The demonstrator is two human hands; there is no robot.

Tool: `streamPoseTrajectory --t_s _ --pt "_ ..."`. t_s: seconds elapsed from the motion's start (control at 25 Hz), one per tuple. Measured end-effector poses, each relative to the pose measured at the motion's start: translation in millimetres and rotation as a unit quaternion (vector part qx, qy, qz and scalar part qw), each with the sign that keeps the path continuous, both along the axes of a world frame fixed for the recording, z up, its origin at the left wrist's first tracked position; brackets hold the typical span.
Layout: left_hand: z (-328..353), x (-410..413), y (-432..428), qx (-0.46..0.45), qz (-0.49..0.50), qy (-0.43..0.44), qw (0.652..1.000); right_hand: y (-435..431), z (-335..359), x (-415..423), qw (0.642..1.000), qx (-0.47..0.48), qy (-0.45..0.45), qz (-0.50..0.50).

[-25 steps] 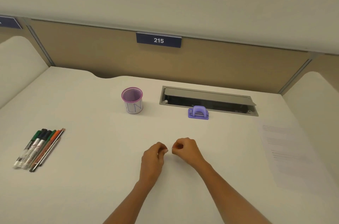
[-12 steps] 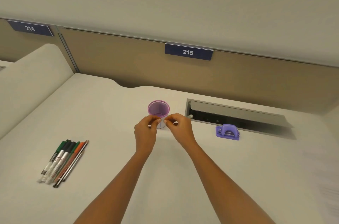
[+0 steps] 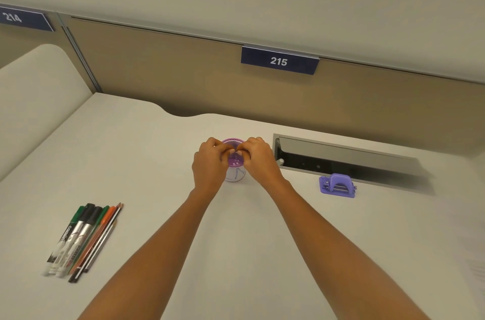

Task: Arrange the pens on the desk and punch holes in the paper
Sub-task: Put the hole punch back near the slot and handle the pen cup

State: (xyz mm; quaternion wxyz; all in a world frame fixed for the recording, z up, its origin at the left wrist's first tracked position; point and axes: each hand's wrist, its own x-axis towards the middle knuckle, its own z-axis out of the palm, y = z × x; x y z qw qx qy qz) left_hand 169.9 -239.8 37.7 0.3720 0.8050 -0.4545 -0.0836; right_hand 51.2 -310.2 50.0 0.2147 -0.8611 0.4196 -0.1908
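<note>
A purple-rimmed cup (image 3: 235,172) stands upright at the middle of the white desk (image 3: 157,157). My left hand (image 3: 210,165) and my right hand (image 3: 258,159) are on either side of it, fingers curled over its rim and meeting above the opening. A row of several markers, pens and pencils (image 3: 84,238) lies flat at the desk's near left, untouched. A small purple hole punch (image 3: 337,186) sits to the right of the cup, in front of the cable slot. The paper shows only as a faint blurred edge (image 3: 475,262) at the far right.
An open metal cable slot (image 3: 341,159) is recessed in the desk behind the punch. A tan partition with a "215" sign (image 3: 279,60) closes the back. A cream side panel (image 3: 34,94) borders the left.
Both hands moved forward from the desk's near middle to the cup and now grip its rim. The view shifted left and closer, pushing the paper almost out of frame.
</note>
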Motion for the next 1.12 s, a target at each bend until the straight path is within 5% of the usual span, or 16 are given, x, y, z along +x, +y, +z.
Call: streamPoseTrajectory --t_s 1.12 --pt "8 12 0 -0.004 -0.098 -0.116 0.988 8 4 5 0.998 -0.059 0.038 -0.005"
